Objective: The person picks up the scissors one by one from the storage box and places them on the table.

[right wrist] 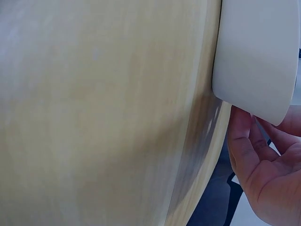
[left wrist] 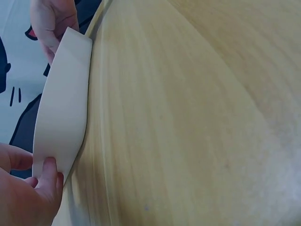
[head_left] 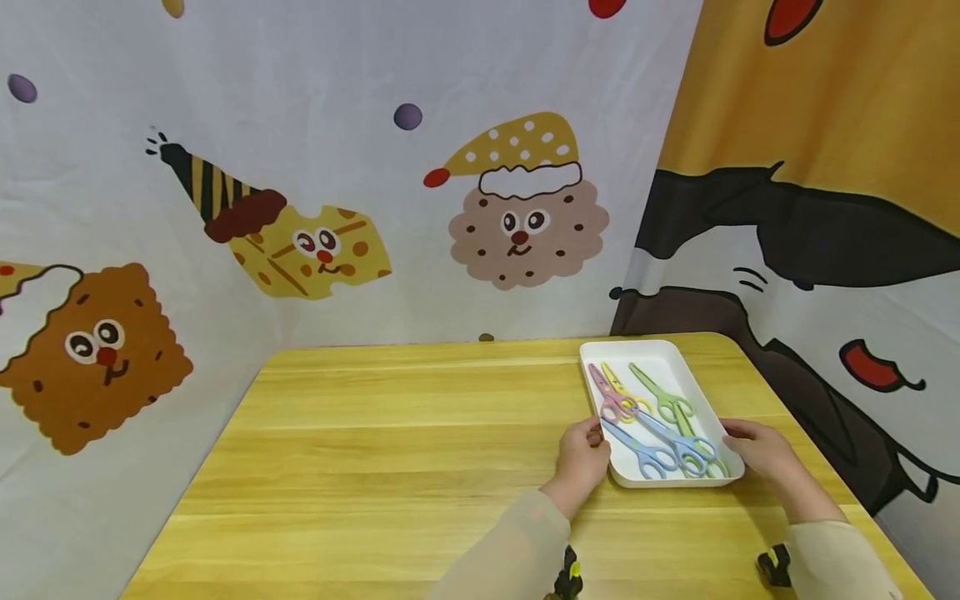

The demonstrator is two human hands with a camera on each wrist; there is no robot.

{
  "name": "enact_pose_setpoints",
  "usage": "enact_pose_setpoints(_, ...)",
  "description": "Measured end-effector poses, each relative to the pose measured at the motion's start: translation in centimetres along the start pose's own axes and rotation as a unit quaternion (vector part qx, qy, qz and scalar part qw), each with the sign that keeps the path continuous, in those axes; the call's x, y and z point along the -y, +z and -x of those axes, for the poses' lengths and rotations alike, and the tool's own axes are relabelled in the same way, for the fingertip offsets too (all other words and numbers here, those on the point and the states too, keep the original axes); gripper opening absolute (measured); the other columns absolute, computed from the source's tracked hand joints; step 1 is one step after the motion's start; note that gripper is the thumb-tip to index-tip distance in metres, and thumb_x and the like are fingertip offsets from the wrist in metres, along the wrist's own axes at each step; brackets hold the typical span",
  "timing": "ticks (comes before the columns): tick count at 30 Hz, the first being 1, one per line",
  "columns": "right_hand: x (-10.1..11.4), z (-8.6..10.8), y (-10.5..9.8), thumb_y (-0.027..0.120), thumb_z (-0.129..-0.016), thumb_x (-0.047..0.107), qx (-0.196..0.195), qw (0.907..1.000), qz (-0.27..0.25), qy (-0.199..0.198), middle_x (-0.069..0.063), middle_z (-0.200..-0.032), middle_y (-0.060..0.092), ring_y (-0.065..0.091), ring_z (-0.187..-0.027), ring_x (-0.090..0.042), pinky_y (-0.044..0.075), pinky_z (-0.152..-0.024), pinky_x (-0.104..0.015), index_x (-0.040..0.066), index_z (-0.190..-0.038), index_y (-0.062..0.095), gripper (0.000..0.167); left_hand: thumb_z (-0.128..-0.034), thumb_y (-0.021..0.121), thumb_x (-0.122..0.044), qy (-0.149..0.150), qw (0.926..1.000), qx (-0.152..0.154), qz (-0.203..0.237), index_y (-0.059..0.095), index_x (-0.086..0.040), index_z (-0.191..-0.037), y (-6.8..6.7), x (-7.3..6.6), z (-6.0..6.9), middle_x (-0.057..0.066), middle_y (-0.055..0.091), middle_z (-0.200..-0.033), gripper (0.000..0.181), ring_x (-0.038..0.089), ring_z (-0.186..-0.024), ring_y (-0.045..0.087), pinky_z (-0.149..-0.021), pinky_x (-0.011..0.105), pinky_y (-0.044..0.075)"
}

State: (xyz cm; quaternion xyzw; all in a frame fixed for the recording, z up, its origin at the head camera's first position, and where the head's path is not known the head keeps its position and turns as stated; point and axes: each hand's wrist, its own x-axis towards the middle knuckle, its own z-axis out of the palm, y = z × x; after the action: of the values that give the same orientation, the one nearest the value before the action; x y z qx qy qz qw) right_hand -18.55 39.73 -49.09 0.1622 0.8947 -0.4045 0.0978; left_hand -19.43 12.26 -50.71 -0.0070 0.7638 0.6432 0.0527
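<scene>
A white rectangular tray (head_left: 678,482) is at the right side of the table, with several pairs of scissors lying inside. Pink scissors (head_left: 603,388) and yellow scissors (head_left: 612,377) overlap at its far left, green scissors (head_left: 648,381) lie beside them, and blue scissors (head_left: 626,437) are nearer the front. My left hand (head_left: 581,462) grips the tray's left wall; in the left wrist view its fingers lie against the outer side. From the opposite side, my right hand (head_left: 767,452) holds the right edge. Its fingers bend at the tray's corner in the right wrist view.
The wooden table (head_left: 390,467) extends to the left of the tray. Behind it hangs a pale curtain (head_left: 345,133) printed with cartoon figures, which continues along both sides. The tray stands close to the table's right edge.
</scene>
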Motion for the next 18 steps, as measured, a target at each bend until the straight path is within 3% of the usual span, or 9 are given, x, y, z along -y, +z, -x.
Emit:
enact_pose_setpoints(12,0.4,0.0,0.6,0.05,-0.097,0.019,-0.004,0.9999,0.012,0.003,-0.037,-0.142,0.029,0.029,-0.127,-0.052,0.028,-0.103,-0.064,-0.01,-0.139,0.036,0.053,-0.0787,0.06,0.009,0.0,0.9998,-0.013,0.018,0.061,0.006,-0.118,-0.8,-0.3,0.0,0.015,0.066,-0.105,0.039,0.015,-0.089,0.063,-0.075,0.021,0.056)
enact_pose_setpoints(18,1.0,0.4,0.9,0.049,-0.097,0.02,-0.004,0.9994,0.033,-0.012,-0.038,-0.141,0.03,0.03,-0.126,-0.052,0.029,-0.103,-0.064,-0.01,-0.138,0.038,0.052,-0.0794,0.06,0.009,-0.015,0.9994,-0.013,0.029,0.06,0.006,-0.119,-1.1,0.0,-0.2,0.014,0.065,-0.107,0.039,0.017,-0.09,0.063,-0.075,0.021,0.056)
